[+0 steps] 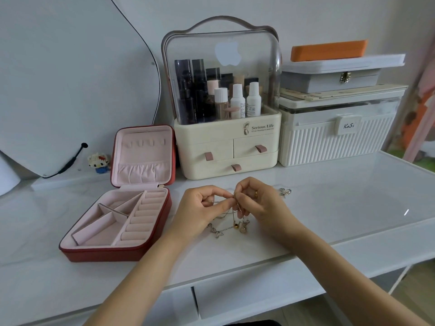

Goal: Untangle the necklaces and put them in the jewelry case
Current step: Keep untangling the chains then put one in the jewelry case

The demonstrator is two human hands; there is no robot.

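Hands meet over the white desk (329, 208): the left hand (200, 205) and right hand (256, 203) each pinch the tangled necklaces (229, 225), whose lower loops lie on the desk. Left of them, the red jewelry case (117, 222) lies open; a cosmetics organizer (227, 147) stands behind.

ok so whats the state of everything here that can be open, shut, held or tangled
jewelry case: lid open and upright, compartments show no jewelry
necklaces: tangled, partly lifted, charms on the table
left hand: pinches a chain
right hand: pinches a chain
cosmetics organizer: clear cover down, three drawers shut
grey box: latch fastened
white ribbed box: lid shut
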